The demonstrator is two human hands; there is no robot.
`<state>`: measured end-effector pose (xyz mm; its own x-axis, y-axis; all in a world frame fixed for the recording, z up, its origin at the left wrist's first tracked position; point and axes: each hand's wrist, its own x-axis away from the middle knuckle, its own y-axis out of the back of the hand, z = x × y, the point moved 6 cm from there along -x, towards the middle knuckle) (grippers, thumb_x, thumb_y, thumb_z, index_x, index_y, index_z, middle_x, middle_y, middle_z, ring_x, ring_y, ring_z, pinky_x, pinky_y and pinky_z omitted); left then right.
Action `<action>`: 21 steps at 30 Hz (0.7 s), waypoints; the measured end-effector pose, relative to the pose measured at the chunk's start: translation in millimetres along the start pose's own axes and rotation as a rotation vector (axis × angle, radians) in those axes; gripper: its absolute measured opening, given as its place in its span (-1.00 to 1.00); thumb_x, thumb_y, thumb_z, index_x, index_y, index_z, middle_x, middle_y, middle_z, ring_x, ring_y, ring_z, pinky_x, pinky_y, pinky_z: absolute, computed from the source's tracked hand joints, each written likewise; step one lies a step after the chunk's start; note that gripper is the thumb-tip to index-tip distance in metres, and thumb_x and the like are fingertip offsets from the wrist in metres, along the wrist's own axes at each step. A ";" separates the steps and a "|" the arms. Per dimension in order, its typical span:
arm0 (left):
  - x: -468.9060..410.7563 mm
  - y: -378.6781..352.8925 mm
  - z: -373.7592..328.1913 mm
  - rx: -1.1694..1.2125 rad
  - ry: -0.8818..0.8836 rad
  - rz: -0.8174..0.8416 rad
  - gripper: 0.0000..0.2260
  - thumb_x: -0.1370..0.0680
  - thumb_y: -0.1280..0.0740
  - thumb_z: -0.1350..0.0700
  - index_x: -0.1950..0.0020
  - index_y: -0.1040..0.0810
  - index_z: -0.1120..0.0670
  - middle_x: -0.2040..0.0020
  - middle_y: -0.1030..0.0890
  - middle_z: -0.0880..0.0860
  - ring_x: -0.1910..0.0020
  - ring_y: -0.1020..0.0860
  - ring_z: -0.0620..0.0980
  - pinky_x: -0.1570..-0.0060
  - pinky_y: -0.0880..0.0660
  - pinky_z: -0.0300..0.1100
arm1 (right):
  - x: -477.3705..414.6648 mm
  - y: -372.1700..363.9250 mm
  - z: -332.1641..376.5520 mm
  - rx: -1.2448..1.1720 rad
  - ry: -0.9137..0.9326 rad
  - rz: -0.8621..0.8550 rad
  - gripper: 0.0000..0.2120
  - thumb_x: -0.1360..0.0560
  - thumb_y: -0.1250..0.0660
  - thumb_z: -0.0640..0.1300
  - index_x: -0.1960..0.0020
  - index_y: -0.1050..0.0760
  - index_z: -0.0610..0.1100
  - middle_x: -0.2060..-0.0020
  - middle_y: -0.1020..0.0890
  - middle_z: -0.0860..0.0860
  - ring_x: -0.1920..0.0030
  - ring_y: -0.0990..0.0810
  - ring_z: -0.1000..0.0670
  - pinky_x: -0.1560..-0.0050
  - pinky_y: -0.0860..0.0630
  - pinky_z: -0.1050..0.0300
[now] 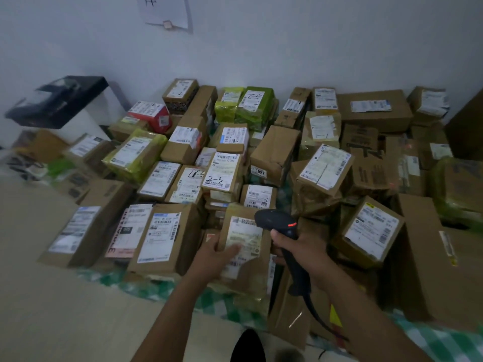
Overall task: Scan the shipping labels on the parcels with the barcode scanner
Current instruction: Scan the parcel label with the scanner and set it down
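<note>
Many cardboard parcels with white shipping labels lie packed together on the floor. My left hand (214, 253) grips the left edge of a brown parcel (251, 262) in the front middle, thumb lying across its white label (244, 240). My right hand (295, 250) holds a black barcode scanner (277, 222) by its handle, the head with a red light just above the parcel's upper right corner. The scanner's cable (317, 316) hangs down towards me.
More labelled boxes surround the held parcel, among them a tall box (164, 239) to its left and a tilted box (371, 231) to its right. Green-wrapped parcels (251, 105) stand by the white wall. A black printer (60, 100) sits at the far left. Bare floor (52, 309) lies front left.
</note>
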<state>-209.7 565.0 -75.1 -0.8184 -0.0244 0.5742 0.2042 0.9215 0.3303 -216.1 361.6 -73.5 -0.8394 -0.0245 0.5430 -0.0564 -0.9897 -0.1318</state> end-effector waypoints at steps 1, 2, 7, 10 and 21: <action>3.8 0.0 4.2 0.068 -0.006 0.031 -0.77 -0.57 -0.38 0.05 -0.22 -0.53 -0.07 -0.02 -0.69 -0.02 0.12 -0.69 -0.09 0.19 -0.61 -0.19 | 2.8 0.9 1.5 -0.023 0.005 -0.011 -0.70 -0.40 -0.50 -0.01 -0.09 -0.61 -0.08 0.06 -0.73 -0.04 0.05 -0.71 -0.06 -0.02 -0.64 -0.01; 7.8 -0.8 6.6 0.140 -0.017 0.074 -0.68 -0.58 -0.37 0.08 -0.33 -0.48 -0.11 -0.06 -0.68 -0.03 0.07 -0.69 -0.08 0.15 -0.60 -0.18 | 6.6 2.6 4.2 -0.044 0.016 -0.024 -0.71 -0.42 -0.48 -0.02 -0.09 -0.61 -0.11 0.06 -0.73 -0.06 0.06 -0.71 -0.06 0.02 -0.64 0.04; 20.6 -6.4 0.4 0.232 -0.126 0.228 -0.41 -0.60 -0.30 0.26 -0.39 -0.24 -0.34 0.00 -0.68 -0.17 0.00 -0.66 -0.14 0.11 -0.55 -0.23 | 28.7 14.4 32.1 -0.191 0.092 -0.116 -0.82 -0.50 -0.41 -0.10 0.02 -0.59 -0.22 0.20 -0.72 -0.09 0.19 -0.72 -0.04 0.18 -0.66 0.16; 22.1 -5.2 -9.0 0.297 -0.167 0.253 -0.34 -0.57 -0.32 0.31 -0.50 -0.22 -0.26 -0.11 -0.67 -0.14 -0.16 -0.61 0.00 -0.08 -0.55 -0.04 | 38.0 17.2 52.8 -0.161 0.131 -0.161 -0.73 -0.40 -0.45 0.05 0.09 -0.61 -0.16 0.15 -0.74 -0.09 0.08 -0.71 -0.11 -0.05 -0.62 -0.04; 20.3 43.0 -37.1 0.194 -0.322 0.260 -0.23 -0.49 -0.45 0.25 -0.47 -0.20 -0.37 -0.08 -0.68 -0.18 -0.16 -0.61 -0.04 -0.21 -0.52 0.14 | 76.2 -3.6 82.1 0.066 0.296 -0.308 -0.70 -0.43 -0.44 0.09 0.08 -0.60 -0.16 0.19 -0.64 -0.14 0.14 -0.64 -0.14 0.07 -0.52 0.00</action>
<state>-197.6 589.7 -21.4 -0.8846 0.3111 0.3475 0.3462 0.9372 0.0421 -235.5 351.7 36.4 -0.9081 0.3055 0.2863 -0.3019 -0.9516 0.0579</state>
